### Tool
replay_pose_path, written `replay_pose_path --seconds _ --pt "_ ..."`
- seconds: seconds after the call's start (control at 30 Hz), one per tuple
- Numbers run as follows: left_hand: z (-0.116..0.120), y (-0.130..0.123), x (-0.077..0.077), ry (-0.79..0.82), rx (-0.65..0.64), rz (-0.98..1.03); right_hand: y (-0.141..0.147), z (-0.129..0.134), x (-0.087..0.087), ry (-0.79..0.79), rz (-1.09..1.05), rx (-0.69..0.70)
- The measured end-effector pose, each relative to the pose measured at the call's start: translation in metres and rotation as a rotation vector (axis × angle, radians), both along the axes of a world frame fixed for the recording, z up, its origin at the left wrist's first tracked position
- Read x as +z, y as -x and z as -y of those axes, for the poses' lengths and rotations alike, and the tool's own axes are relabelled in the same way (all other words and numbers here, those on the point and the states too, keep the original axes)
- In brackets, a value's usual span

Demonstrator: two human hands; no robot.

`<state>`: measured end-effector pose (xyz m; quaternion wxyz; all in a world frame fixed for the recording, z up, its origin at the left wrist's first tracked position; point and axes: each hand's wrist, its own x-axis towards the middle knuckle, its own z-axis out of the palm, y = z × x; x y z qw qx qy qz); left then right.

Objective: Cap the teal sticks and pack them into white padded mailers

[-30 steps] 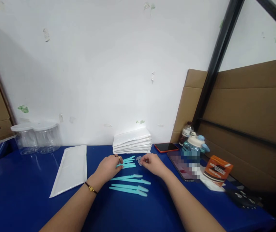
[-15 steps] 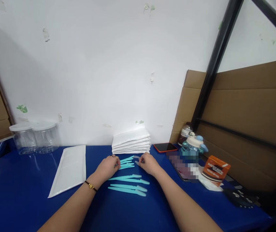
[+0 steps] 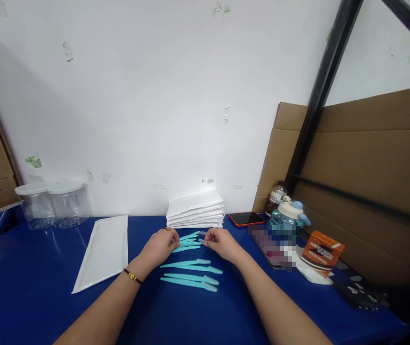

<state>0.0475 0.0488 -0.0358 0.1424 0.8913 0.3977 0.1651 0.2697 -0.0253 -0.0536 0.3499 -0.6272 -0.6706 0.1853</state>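
Note:
My left hand [image 3: 162, 245] is closed around the handle ends of a small group of teal eyebrow razors [image 3: 189, 242], gripping one between thumb and fingers. From the other side, my right hand [image 3: 222, 244] pinches the pale tip end of a razor in that group. How many razors the fingers hold is hidden. Nearer to me, two more pairs lie on the table: an upper pair of razors [image 3: 192, 264] and a lower pair of razors [image 3: 190, 282], their pale blade ends pointing right.
Behind my hands, a stack of white padded mailers [image 3: 196, 211] stands against the wall. A single mailer [image 3: 104, 251] lies left, near two clear jars [image 3: 68, 206]. To the right are a red-edged phone [image 3: 246, 219], another phone [image 3: 267, 249], a teal bottle [image 3: 287, 215] and an orange box [image 3: 323, 253].
My right hand has shifted very slightly at the razor tips, and my left hand stays at the handles. The nearer razors lie as before.

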Motion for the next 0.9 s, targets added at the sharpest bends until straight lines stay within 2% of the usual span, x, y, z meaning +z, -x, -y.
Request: replay_pose_path --seconds 0.13,0.23,0.43,0.63,0.73,0.8,0.9 --pt "0.003 -0.002 0.001 -0.054 -0.014 -0.023 0.001 0.002 0.002 0.003 -0.01 0.041" --pt "0.003 -0.001 0.004 -0.074 -0.002 -0.038 -0.003 0.003 0.004 0.003 -0.009 0.022" --pt "0.001 0.001 0.005 -0.028 0.015 -0.025 -0.007 0.004 0.006 0.005 -0.007 0.011" --pt "0.008 -0.004 0.007 -0.033 -0.025 -0.002 0.005 0.006 0.005 0.002 -0.022 0.092" --pt "0.01 -0.005 0.006 0.036 -0.061 -0.019 0.003 0.008 0.007 0.045 -0.025 0.141" --pt "0.011 -0.005 0.005 0.126 -0.106 -0.053 -0.006 0.008 0.01 0.044 -0.022 0.104" --pt "0.011 -0.005 0.003 0.185 -0.141 -0.079 -0.024 0.004 0.012 -0.042 0.038 -0.087"
